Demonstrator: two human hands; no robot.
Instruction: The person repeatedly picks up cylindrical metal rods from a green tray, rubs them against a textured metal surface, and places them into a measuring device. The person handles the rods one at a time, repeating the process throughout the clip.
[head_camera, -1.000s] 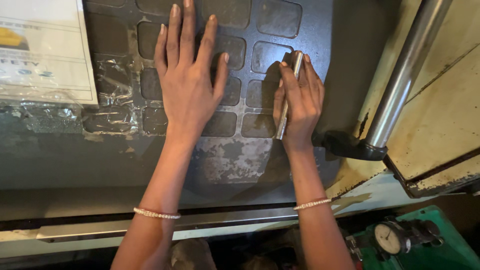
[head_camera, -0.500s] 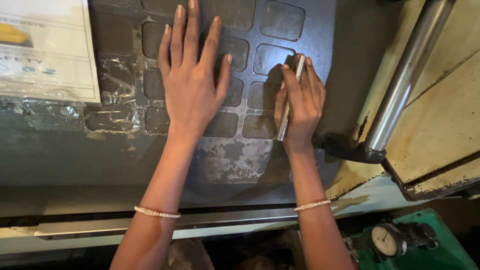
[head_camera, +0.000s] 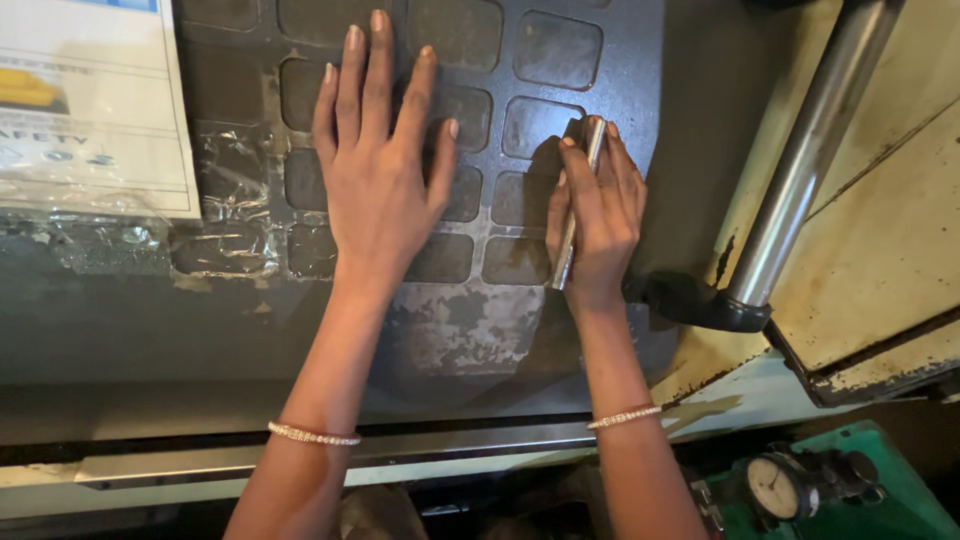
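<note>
The fingers (head_camera: 585, 175) of the right hand (head_camera: 597, 222) are clamped along a slim metal rod (head_camera: 572, 218), pinning it against the dark panel of recessed squares (head_camera: 545, 50), while the left hand (head_camera: 378, 180) lies flat with fingers apart, seemingly for steadiness. Right of the rod a steel bar (head_camera: 810, 155) crowds in; a taped paper notice (head_camera: 85, 110) sits far left, a dial gauge (head_camera: 775, 487) near right.

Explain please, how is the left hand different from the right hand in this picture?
The left hand lies flat and open on the dark panel, fingers spread, holding nothing. The right hand is partly closed around a thin metal rod, with its edge against the panel. The left hand reaches higher up the panel than the right hand. Both wrists wear a thin bracelet.
</note>
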